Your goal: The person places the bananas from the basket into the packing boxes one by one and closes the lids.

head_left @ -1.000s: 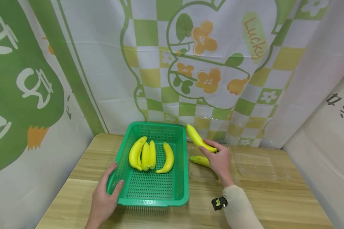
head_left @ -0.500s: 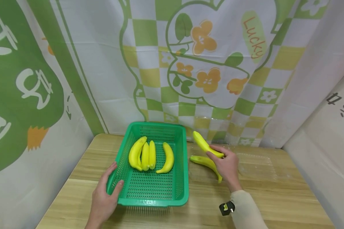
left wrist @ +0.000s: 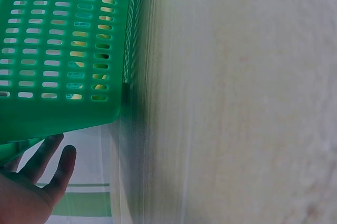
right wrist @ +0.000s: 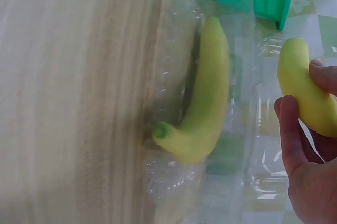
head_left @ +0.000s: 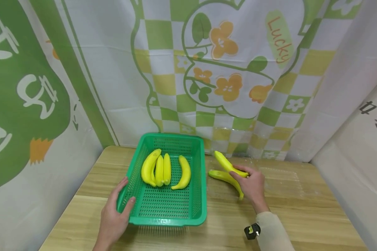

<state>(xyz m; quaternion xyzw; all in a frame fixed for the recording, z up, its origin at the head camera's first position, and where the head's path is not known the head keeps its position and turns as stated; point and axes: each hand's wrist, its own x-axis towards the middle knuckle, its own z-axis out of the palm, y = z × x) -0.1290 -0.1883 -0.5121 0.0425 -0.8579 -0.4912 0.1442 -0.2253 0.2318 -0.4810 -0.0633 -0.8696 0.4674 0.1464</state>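
In the head view, a green plastic basket (head_left: 165, 222) holds several yellow bananas (head_left: 184, 172). My left hand (head_left: 114, 216) grips the basket's left rim near the front corner, thumb over the inner side; the left wrist view shows fingers (left wrist: 63, 169) just beyond the rim. My right hand (head_left: 251, 183) holds a banana (head_left: 224, 162) between thumb and fingers, to the right of the basket, its tip pointing up and left. Below that hand, another banana (right wrist: 208, 98) lies in a clear plastic tray (right wrist: 239, 129) in the right wrist view.
The basket and the tray stand on a wooden table (head_left: 232, 230). A patterned curtain (head_left: 163, 83) hangs close behind them, touching the table's back edge. The clear tray extends along the back right of the table (head_left: 296, 179). White fabric walls border both sides.
My right hand has moved right and slightly toward me with the held banana, away from the basket, uncovering more of the banana in the tray. The left hand and basket stay in place.
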